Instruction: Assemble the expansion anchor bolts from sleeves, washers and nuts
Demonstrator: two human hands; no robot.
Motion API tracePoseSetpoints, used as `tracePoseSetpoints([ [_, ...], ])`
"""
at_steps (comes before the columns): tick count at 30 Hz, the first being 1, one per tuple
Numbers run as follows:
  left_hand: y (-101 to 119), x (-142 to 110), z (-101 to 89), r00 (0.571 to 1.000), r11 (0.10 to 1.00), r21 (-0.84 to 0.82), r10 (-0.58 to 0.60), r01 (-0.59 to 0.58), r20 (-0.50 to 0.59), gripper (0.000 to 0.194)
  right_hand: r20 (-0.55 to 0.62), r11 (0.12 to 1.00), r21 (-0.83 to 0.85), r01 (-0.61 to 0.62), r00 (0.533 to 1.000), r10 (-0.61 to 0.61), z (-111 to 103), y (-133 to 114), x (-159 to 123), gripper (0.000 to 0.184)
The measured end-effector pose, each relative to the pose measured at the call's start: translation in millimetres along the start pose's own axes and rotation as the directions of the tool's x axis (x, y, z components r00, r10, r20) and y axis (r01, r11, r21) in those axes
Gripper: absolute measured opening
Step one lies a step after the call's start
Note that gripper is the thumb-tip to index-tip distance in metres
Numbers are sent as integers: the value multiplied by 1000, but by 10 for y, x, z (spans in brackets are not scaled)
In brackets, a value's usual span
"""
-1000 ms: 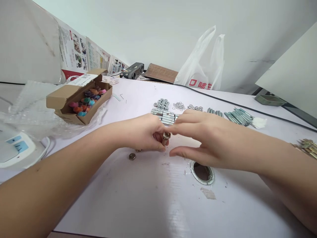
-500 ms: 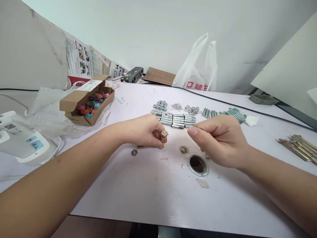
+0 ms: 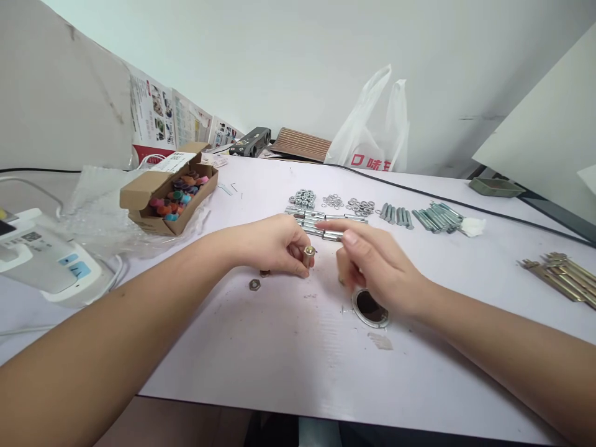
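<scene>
My left hand is closed on a small brass-coloured metal fastener, held upright just above the white table. My right hand hovers right of it with its index finger stretched out and the thumb pointing down at the table. It holds nothing that I can see and covers the spot beside the round cable hole. A loose hex nut lies on the table under my left hand.
Behind the hands lie a row of metal sleeves, a pile of nuts, washers and long bolts. A cardboard box of coloured pieces, a white device, a plastic bag and brass anchors ring the table.
My right hand drew back from the fastener, a washer showed on the table, then the hand came down over that washer. My left hand kept hold of the fastener.
</scene>
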State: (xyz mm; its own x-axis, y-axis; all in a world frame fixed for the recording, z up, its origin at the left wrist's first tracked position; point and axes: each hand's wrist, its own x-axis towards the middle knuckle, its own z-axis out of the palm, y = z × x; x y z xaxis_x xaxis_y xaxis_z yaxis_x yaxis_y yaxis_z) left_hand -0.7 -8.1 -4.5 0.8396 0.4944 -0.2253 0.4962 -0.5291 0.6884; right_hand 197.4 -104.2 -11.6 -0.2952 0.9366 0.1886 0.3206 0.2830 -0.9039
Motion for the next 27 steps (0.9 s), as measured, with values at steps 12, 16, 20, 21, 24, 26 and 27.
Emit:
tracePoseSetpoints([
  [12,1,-13,9,999,998,-38,40,-41,-24,18,-54,985,-163,-59,997,51,10,-25,-18,38],
  [16,4,-5,61,998,999,4,48,-48,-50,17,13,911,-406,-66,997,78,155,54,2,40],
  [20,58,30,136,993,998,45,38,-33,-109,23,-82,871,-487,-68,996,32,201,119,51,18],
  [21,80,38,148,992,998,39,48,-43,-116,25,-93,876,-478,-64,995,22,180,113,57,16],
  [24,131,45,146,990,997,18,75,-74,-119,29,-147,909,-415,-35,989,-29,-12,26,14,17],
  [26,125,44,117,989,995,86,53,-42,-138,33,-266,916,-398,-57,962,-56,-274,-60,-94,18],
  [27,108,45,98,991,991,132,43,-26,-129,34,-333,907,-408,-102,942,-44,-444,-93,-176,19],
])
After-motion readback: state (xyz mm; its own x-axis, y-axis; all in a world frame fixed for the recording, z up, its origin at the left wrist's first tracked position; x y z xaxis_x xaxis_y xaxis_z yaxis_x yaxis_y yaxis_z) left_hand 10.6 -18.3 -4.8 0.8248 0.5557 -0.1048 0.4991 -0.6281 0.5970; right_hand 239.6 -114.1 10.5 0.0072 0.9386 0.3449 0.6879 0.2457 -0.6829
